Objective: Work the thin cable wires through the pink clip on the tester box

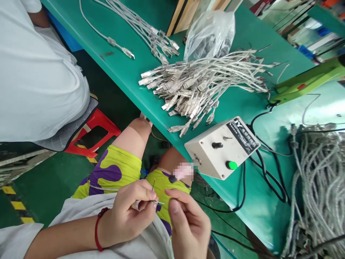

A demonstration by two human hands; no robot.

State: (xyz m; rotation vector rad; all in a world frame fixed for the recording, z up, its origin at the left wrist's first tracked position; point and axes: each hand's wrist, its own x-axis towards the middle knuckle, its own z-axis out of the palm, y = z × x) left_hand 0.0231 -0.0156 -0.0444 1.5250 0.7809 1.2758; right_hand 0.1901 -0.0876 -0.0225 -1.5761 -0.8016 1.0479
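My left hand (134,210) pinches the end of a grey cable (104,189) between thumb and index finger, above my lap. Thin wires (159,203) poke out past the fingertips, a dark one pointing up and a pale one to the right. The rest of that cable trails leftward across the lap. Close by on the right, my right hand (188,223) has its thumb and index finger slightly apart, with nothing visible between them; its other fingers are curled. Ahead of the hands, a white control box (215,153) with a green lit button sits at the bench edge.
On the green bench (121,75) lies a pile of USB cables (188,86), with more cables (142,28) behind. A plastic bag (211,36), a green tool (309,81) and a bundle of grey cables (320,187) are around. A person (40,79) sits at left beside a red stool (94,133).
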